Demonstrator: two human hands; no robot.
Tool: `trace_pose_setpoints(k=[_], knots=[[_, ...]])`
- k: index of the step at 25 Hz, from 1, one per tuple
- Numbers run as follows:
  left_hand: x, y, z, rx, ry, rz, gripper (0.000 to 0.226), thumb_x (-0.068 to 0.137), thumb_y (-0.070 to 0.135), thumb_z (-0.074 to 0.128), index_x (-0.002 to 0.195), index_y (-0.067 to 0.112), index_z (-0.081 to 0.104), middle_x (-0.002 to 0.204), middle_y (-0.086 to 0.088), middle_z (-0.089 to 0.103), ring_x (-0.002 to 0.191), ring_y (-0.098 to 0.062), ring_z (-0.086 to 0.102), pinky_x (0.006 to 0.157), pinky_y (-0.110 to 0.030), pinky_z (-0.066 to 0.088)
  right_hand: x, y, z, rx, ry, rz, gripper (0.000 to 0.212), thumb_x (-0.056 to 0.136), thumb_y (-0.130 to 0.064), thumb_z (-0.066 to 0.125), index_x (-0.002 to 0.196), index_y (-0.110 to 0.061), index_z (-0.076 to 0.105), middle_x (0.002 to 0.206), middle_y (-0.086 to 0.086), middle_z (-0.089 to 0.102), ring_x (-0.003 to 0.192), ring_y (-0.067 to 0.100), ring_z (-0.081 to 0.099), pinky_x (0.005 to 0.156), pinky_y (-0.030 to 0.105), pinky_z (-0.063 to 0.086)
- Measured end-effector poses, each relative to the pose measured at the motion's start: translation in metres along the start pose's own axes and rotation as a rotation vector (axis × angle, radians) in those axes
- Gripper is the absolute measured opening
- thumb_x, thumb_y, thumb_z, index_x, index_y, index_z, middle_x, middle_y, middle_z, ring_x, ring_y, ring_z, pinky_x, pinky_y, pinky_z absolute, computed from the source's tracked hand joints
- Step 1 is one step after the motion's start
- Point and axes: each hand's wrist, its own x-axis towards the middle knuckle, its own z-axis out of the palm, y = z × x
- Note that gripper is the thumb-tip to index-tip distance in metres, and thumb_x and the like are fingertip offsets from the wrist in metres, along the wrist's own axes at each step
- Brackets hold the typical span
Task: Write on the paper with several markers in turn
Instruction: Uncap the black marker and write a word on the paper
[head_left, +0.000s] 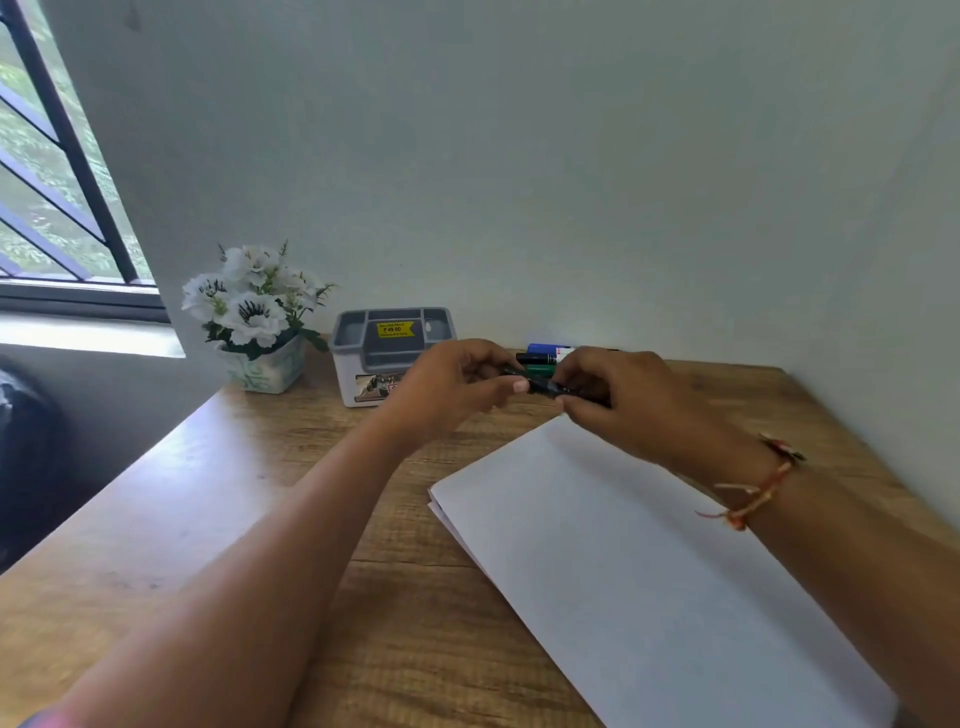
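Observation:
A black marker (540, 387) is held level above the far end of the table, between both hands. My left hand (457, 387) pinches its left end with curled fingers and thumb. My right hand (623, 400) grips its right end, and most of the barrel is hidden by the fingers. Blank white paper (649, 571) lies on the wooden table (218, 519) below and to the right of the hands. Behind the hands, against the wall, lie other markers: a blue one (543, 348), a black one (532, 358) and a green one (540, 370), partly hidden.
A grey and white desk organiser (374, 353) with a yellow price sticker stands behind my left hand. A pot of white flowers (254, 317) sits left of it. The wall bounds the table at the back and right. A barred window is at the far left.

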Motion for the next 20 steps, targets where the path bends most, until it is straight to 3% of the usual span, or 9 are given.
trace_pose_setpoints(k=[5, 7, 10, 14, 18, 20], knots=[[-0.010, 0.008, -0.002, -0.119, -0.271, -0.007, 0.022, 0.085, 0.009, 0.078, 0.106, 0.009, 0.074, 0.096, -0.012, 0.077, 0.088, -0.023, 0.074, 0.083, -0.031, 0.061, -0.023, -0.011, 0.014, 0.120, -0.057, -0.007, 0.024, 0.092, -0.046, 0.062, 0.111, -0.034, 0.070, 0.084, -0.018, 0.066, 0.067, -0.001, 0.060, 0.061, 0.024, 0.049], [-0.012, 0.008, -0.002, -0.123, -0.301, -0.028, 0.019, 0.085, 0.010, 0.077, 0.104, 0.011, 0.074, 0.097, -0.012, 0.078, 0.088, -0.023, 0.074, 0.081, -0.030, 0.060, -0.022, -0.013, 0.021, 0.153, -0.063, -0.007, 0.024, 0.092, -0.049, 0.061, 0.105, -0.032, 0.071, 0.086, -0.017, 0.069, 0.071, -0.003, 0.063, 0.063, 0.023, 0.050], [-0.013, 0.007, -0.005, -0.161, -0.310, -0.077, 0.016, 0.086, 0.010, 0.075, 0.102, 0.012, 0.074, 0.091, -0.012, 0.077, 0.080, -0.016, 0.072, 0.079, -0.028, 0.061, -0.019, -0.015, 0.028, 0.196, -0.105, 0.017, 0.017, 0.095, -0.038, 0.061, 0.096, -0.024, 0.070, 0.084, -0.008, 0.074, 0.074, 0.002, 0.069, 0.070, 0.035, 0.058], [-0.012, 0.006, -0.003, -0.119, -0.338, -0.095, 0.014, 0.087, 0.012, 0.074, 0.101, 0.010, 0.072, 0.090, -0.011, 0.077, 0.081, -0.016, 0.072, 0.079, -0.028, 0.060, -0.022, -0.019, 0.030, 0.157, -0.089, -0.022, 0.029, 0.098, -0.043, 0.054, 0.073, -0.031, 0.063, 0.062, -0.004, 0.058, 0.057, 0.012, 0.052, 0.052, 0.031, 0.037], [-0.013, 0.010, -0.005, -0.109, -0.326, -0.084, 0.011, 0.087, 0.008, 0.074, 0.097, 0.012, 0.070, 0.095, -0.016, 0.075, 0.084, -0.018, 0.071, 0.081, -0.029, 0.060, -0.022, -0.017, 0.030, 0.165, -0.089, -0.008, 0.032, 0.098, -0.043, 0.054, 0.089, -0.021, 0.076, 0.063, 0.001, 0.059, 0.055, 0.010, 0.046, 0.051, 0.029, 0.030], [-0.013, 0.011, -0.007, -0.063, -0.341, -0.093, 0.015, 0.087, 0.008, 0.074, 0.101, 0.006, 0.070, 0.101, -0.022, 0.074, 0.084, -0.020, 0.071, 0.079, -0.027, 0.061, -0.022, -0.018, 0.031, 0.178, -0.129, -0.004, 0.031, 0.099, -0.043, 0.052, 0.097, -0.024, 0.076, 0.064, -0.002, 0.060, 0.056, 0.008, 0.047, 0.052, 0.028, 0.031]])
